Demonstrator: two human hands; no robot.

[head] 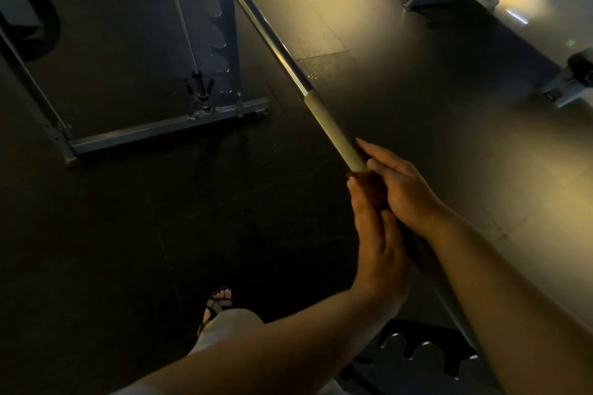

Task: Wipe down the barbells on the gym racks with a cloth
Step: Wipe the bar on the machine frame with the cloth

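Both hands clasp the slanting barbell (288, 67).
The right hand (405, 191) grips the bar where its pale sleeve ends. The left hand (380, 244) wraps the bar just below, touching it. What seems a dark cloth (369, 184) shows between them.

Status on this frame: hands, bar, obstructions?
Left hand and right hand both gripping barbell. Cloth too dim to confirm. Nothing on bar ahead.
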